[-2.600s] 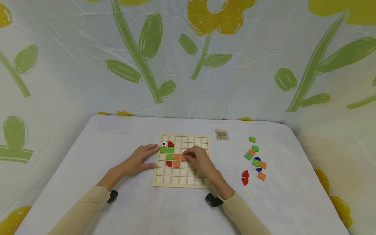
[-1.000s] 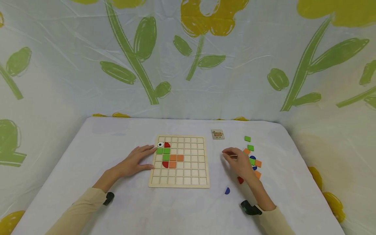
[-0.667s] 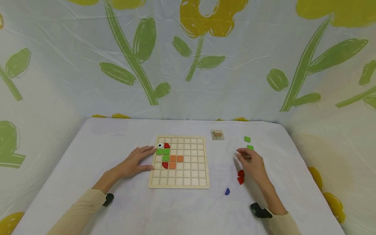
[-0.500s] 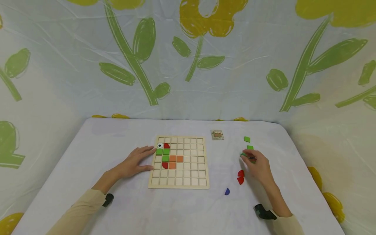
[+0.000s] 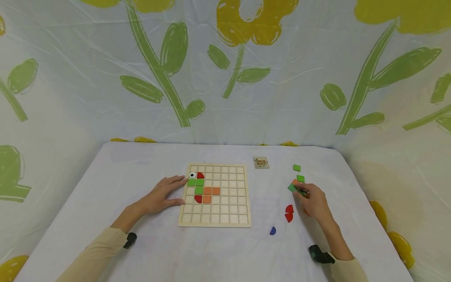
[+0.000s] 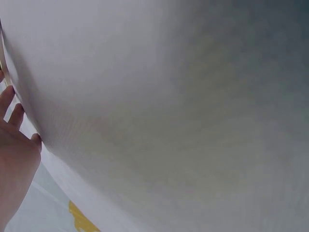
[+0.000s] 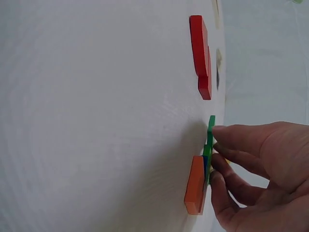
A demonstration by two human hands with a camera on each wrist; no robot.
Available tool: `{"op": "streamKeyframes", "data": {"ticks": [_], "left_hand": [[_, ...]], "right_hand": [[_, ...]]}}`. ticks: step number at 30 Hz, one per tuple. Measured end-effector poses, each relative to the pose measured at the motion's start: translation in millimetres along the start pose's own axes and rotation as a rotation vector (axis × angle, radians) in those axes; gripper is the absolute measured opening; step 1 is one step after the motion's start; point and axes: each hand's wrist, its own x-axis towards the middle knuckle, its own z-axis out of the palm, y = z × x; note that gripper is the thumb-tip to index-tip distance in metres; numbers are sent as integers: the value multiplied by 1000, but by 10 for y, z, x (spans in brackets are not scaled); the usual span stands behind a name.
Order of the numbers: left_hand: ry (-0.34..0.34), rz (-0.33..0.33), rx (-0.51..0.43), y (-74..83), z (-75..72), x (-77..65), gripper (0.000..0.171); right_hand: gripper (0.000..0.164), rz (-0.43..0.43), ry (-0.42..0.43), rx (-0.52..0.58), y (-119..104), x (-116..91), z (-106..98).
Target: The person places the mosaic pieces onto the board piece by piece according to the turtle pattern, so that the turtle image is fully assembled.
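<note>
Reaching toward the right edge of the white-covered table (image 5: 141, 168), the right hand (image 5: 314, 199) bends its fingers at flat green wooden tiles (image 7: 211, 123) — touching, though whether it grasps one I cannot tell. Moments ago it touched a flat orange square tile (image 5: 216, 191) on the pale wooden gridded board (image 5: 215, 225); that tile now lies uncovered, so this placement looks finished. A blue half-round tile (image 5: 273, 230) now lies alone off the board's lower right corner — perhaps set aside. The left hand (image 5: 165, 194), grasping nothing, rests at the board's left edge.
</note>
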Motion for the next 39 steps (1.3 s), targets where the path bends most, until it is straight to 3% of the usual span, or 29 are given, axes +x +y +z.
{"op": "streamKeyframes", "data": {"ticks": [7, 15, 28, 39], "left_hand": [[-2, -5, 1, -18, 20, -8, 81], [-8, -8, -4, -23, 27, -13, 81], [-14, -25, 3, -17, 7, -14, 82], [-8, -10, 6, -78, 20, 16, 82]], "right_hand": [[33, -68, 0, -27, -7, 41, 14], [32, -48, -27, -53, -48, 75, 22], [22, -86, 23, 27, -134, 112, 59], [18, -90, -25, 86, -282, 208, 158]]}}
